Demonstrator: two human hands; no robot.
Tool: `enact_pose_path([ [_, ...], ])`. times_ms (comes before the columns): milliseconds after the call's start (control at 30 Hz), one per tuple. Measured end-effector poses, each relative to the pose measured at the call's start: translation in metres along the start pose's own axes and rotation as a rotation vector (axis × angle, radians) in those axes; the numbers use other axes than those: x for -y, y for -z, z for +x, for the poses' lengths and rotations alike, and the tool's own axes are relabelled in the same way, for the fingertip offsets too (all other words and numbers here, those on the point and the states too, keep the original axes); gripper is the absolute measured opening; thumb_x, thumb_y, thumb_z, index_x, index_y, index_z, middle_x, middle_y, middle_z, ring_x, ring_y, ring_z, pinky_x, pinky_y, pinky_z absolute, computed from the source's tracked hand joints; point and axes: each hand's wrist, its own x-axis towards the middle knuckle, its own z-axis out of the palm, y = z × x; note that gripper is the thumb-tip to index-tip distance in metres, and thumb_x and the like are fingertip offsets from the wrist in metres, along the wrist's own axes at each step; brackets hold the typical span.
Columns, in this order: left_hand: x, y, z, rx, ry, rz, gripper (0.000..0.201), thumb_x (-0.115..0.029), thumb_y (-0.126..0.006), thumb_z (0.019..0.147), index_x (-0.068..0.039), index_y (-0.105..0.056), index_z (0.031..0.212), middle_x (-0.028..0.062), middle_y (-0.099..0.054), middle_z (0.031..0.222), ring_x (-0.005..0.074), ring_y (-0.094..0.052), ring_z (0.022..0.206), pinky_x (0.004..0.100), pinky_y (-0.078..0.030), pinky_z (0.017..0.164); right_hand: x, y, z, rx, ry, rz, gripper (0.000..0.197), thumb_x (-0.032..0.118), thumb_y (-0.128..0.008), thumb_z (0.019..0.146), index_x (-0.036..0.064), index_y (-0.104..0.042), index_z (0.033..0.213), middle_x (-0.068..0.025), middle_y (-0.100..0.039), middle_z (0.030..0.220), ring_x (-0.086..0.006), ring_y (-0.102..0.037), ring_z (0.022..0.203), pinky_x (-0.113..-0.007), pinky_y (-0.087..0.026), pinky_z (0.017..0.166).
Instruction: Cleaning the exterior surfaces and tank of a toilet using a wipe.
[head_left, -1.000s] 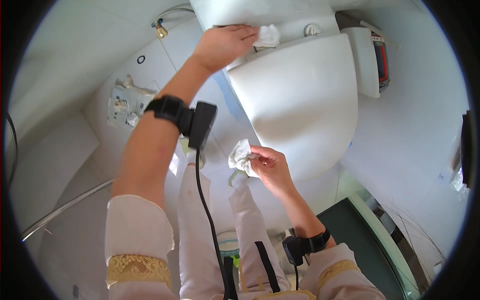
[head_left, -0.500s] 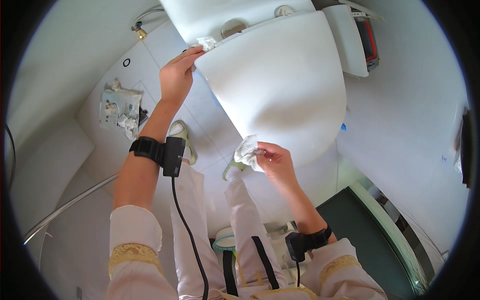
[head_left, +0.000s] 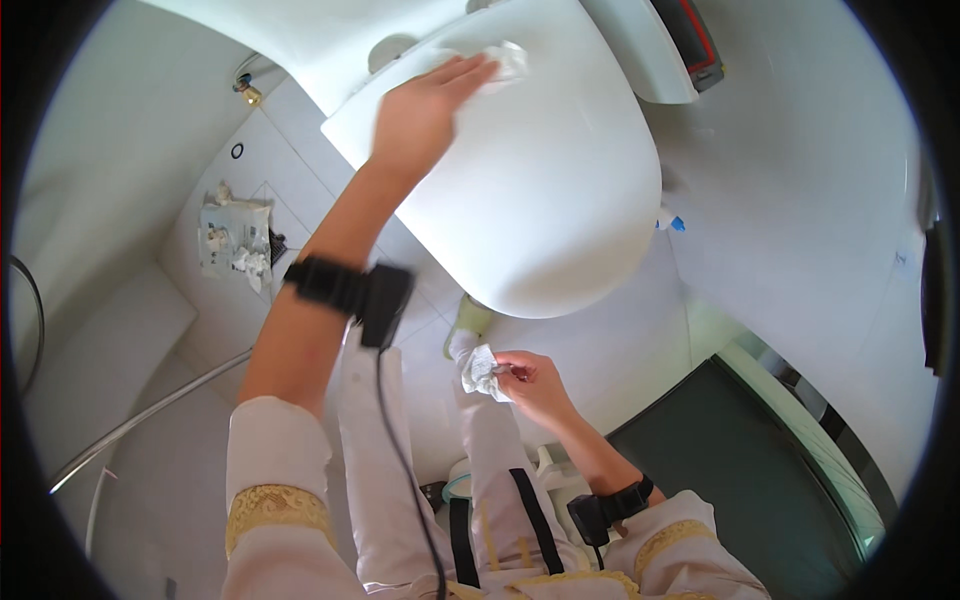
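- A crumpled white tissue (head_left: 505, 62) is pressed flat under the left hand (head_left: 425, 110) at twelve o'clock on the closed glossy white plastic toilet lid (head_left: 540, 190).
- A second crumpled white tissue (head_left: 480, 370) is pinched in the right hand (head_left: 535, 385), below the lid's six o'clock edge.
- Even, overlapping strokes are best kept inside the rounded rim.
- Open white tiled floor (head_left: 620, 350) lies toward four o'clock.

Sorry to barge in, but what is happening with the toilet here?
A person stands over a closed white toilet lid. The left hand presses a white tissue flat against the rear of the lid, near the hinge. The right hand holds a second crumpled tissue below the lid's front edge, clear of it. A small bag of rubbish lies on the tiled floor.
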Motion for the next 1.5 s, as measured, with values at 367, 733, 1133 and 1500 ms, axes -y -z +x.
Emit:
enact_pose_path([
  [367,-0.089,-0.057,-0.11,0.283,-0.272,-0.126,0.028,-0.008,-0.06,0.078,-0.009,-0.069,0.104,0.0022,-0.066,0.116,0.0218,-0.061,0.108,0.0305,-0.054,0.086,-0.019,0.022,-0.013,-0.024,0.063,0.091,0.026,-0.003,-0.056,0.086,-0.0041,-0.063,0.111,-0.0061,-0.067,0.095,-0.0078,-0.06,0.08,-0.021,-0.048,0.071],
  [733,-0.115,0.0,-0.219,0.636,0.114,-0.454,0.031,0.002,-0.058,0.074,-0.01,-0.071,0.099,0.0062,-0.068,0.108,0.0223,-0.061,0.107,0.0329,-0.051,0.089,-0.022,0.029,-0.012,0.017,0.098,-0.051,0.03,-0.008,-0.053,0.081,-0.0056,-0.063,0.109,-0.0057,-0.066,0.09,-0.007,-0.059,0.076,-0.021,-0.048,0.067],
  [1133,-0.08,0.026,-0.139,-0.222,0.377,-0.277,0.041,0.013,-0.05,0.074,-0.009,-0.07,0.103,0.0123,-0.068,0.106,0.0274,-0.065,0.1,0.0348,-0.053,0.081,0.002,-0.014,-0.004,-0.006,0.154,0.053,0.031,-0.009,-0.052,0.083,-0.0044,-0.063,0.112,-0.007,-0.066,0.096,-0.009,-0.061,0.081,-0.022,-0.049,0.069],
  [1500,-0.079,0.044,-0.261,0.283,1.017,-1.099,0.04,0.006,-0.048,0.081,-0.005,-0.065,0.116,0.007,-0.07,0.104,0.0181,-0.067,0.089,0.0309,-0.051,0.075,0.032,-0.065,0.023,-0.272,0.191,-0.013,0.03,-0.003,-0.054,0.086,-0.007,-0.058,0.115,-0.0104,-0.066,0.098,-0.012,-0.062,0.082,-0.025,-0.049,0.068],
])
